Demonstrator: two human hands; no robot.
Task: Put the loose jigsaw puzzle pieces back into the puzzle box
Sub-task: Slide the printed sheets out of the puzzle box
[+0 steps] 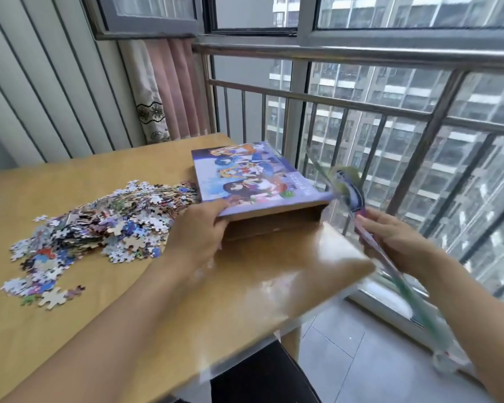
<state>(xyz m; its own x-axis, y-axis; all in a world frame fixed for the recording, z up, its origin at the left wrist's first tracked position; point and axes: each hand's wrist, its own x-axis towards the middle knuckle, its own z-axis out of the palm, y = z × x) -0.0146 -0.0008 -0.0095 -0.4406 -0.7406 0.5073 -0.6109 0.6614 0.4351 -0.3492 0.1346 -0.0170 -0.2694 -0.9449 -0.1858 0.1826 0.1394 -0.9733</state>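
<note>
The puzzle box (245, 170) lies flat on the wooden table (70, 330), its printed purple top up and its brown open end facing me. My left hand (197, 238) grips the box's near left corner, thumb on the printed top. My right hand (390, 237) holds a thin, blurred printed sheet (352, 196) edge-on, off the table's right side. A heap of loose jigsaw pieces (99, 225) spreads on the table left of the box, with a few stray pieces (53, 296) nearer me.
A metal railing (361, 106) and windows run along the right, close to the box and table edge. Curtains (169, 91) hang behind the table's far corner. Tiled floor (346, 344) shows below the right edge.
</note>
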